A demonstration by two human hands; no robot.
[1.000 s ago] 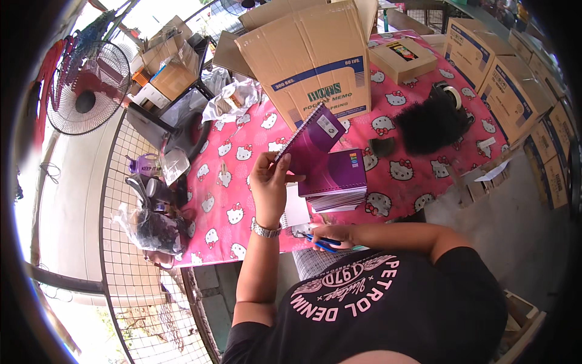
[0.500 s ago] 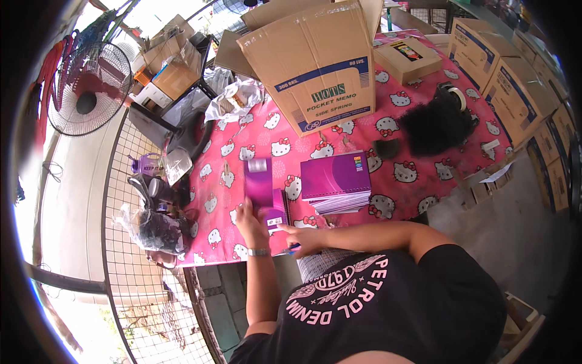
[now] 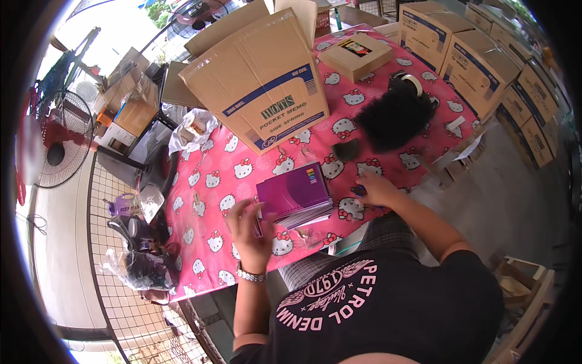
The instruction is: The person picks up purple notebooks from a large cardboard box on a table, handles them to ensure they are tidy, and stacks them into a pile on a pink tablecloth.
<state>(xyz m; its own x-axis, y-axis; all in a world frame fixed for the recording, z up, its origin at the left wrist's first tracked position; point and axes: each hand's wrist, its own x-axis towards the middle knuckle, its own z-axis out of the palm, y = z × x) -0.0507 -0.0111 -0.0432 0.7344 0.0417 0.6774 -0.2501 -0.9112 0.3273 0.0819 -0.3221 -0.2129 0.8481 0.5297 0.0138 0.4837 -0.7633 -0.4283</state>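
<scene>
A stack of purple spiral notebooks [image 3: 292, 187] lies near the front edge of the table. Close to its left side is my left hand [image 3: 250, 233], fingers spread; a strip of purple shows beneath them, and I cannot make out whether it is a separate notebook. To the right of the stack, my right hand [image 3: 381, 190] is closed around a small dark-blue tool [image 3: 359, 190], mostly hidden by the fingers, so its kind is unclear. A dark block-like piece [image 3: 345, 150] and a black bristly mass [image 3: 395, 121] lie beyond that hand.
A tall open carton [image 3: 260, 91] stands behind the stack on the pink patterned tablecloth [image 3: 212, 239]. Farther back lies a flat brown box [image 3: 354, 56]. More cartons [image 3: 479, 70] are piled at the right. Bags and a purple jug [image 3: 124, 205] crowd the left side, near a fan [image 3: 63, 138].
My view has turned rightward. The loose purple notebooks left of the stack no longer show there. My right hand has moved across to the stack's right; my left hand is now beside the stack.
</scene>
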